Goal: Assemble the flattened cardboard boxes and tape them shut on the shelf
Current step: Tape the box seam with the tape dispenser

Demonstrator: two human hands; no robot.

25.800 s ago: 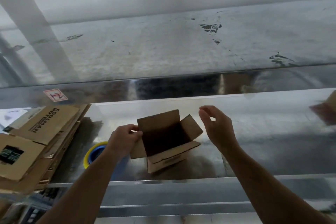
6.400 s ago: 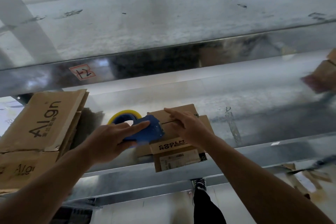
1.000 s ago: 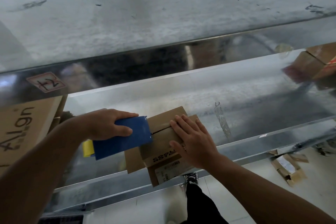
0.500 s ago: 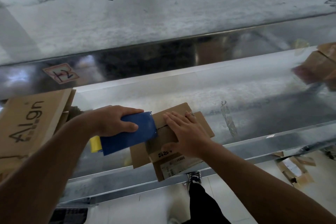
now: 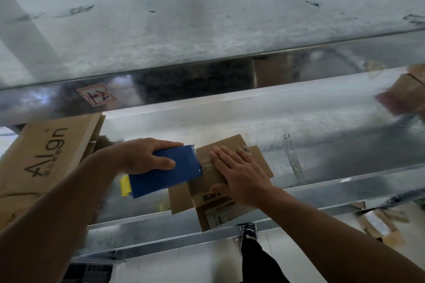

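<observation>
A small cardboard box point(image 5: 208, 178) stands at the front edge of the metal shelf point(image 5: 322, 126), its top flaps folded down. My right hand point(image 5: 239, 173) lies flat on the flaps, fingers straight. My left hand point(image 5: 147, 156) grips a blue tape dispenser point(image 5: 165, 173) whose front edge touches the left end of the box top. A yellow tape roll point(image 5: 125, 186) shows at the dispenser's rear. A short strip of clear tape lies on the seam between dispenser and right hand.
A stack of flattened cardboard boxes point(image 5: 46, 151) printed "Align" lies at the shelf's left. Another cardboard box point(image 5: 409, 92) sits far right on the shelf. An upper shelf point(image 5: 207, 30) overhangs. Cardboard scraps point(image 5: 379, 223) lie on the floor below, near my shoe point(image 5: 248, 230).
The dispenser has slid slightly left across the box top, leaving clear tape on the seam. My right hand stays pressed on the flaps.
</observation>
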